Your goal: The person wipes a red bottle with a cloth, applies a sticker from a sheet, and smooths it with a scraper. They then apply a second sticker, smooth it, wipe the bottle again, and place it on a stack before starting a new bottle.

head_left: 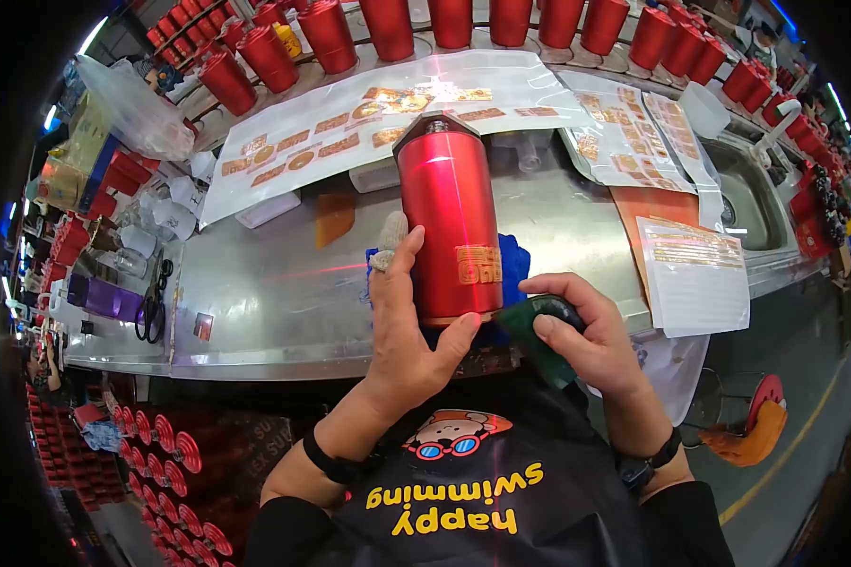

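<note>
A glossy red metal canister (449, 222) with a dark angular top leans slightly over the steel bench, and gold lettering (479, 266) shows low on its right side. My left hand (408, 326) is closed around its lower left side, the thumb near the bottom rim; a pale fabric cover (390, 241) wraps one fingertip. Between the thumb and fingers of my right hand (586, 331) is a dark green flat piece (541, 342), scraper-like, its tip close to the canister's lower right edge. A blue cloth (513, 267) lies behind the canister, partly hidden.
A sheet of gold decals (298, 156) spans the back of the steel bench (255, 312). More decal sheets (695, 274) lie right, near a sink (752, 194). Red canisters (385, 28) line a conveyor behind. Left are a purple box (111, 300) and black cable (151, 307).
</note>
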Demonstrator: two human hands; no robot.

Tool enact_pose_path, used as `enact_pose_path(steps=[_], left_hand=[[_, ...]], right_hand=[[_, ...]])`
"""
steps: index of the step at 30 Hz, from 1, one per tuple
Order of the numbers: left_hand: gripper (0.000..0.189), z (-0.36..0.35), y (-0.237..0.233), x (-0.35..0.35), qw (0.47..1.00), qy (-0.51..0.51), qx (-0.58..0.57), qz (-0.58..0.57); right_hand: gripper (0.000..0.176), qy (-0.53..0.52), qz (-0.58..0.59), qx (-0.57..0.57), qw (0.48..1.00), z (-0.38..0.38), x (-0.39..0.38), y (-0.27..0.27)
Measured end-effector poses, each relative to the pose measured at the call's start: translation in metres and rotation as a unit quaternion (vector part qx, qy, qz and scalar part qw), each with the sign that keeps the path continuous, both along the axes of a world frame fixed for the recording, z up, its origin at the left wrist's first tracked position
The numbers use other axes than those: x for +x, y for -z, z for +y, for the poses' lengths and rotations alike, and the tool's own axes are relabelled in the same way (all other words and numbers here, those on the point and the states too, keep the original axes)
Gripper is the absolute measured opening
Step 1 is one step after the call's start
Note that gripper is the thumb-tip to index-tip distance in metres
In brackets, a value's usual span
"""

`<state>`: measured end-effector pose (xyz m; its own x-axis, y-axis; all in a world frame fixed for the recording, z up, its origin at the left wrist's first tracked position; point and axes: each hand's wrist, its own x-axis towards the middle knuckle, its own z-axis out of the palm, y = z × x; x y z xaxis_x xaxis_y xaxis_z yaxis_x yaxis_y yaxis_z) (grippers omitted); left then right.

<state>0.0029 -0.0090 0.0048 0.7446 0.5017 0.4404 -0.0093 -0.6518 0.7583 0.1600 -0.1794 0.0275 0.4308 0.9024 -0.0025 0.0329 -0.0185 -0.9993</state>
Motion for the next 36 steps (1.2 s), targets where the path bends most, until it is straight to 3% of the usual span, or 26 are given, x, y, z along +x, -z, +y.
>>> enact_pose_path(steps=[6,36], left_hand=[[0.085,-0.004,-0.002,0.0037,1.0,-0.013,-0.006,0.007],[0.086,-0.0052,-0.0015,0.0057,0.999,-0.009,-0.029,0.012]], right_hand=[[0.031,-0.019,0.063,0.033,0.997,0.0061,-0.0015,0.0035],[0.031,-0.018,0.051,0.028,0.998,0.0062,0.0034,0.01]])
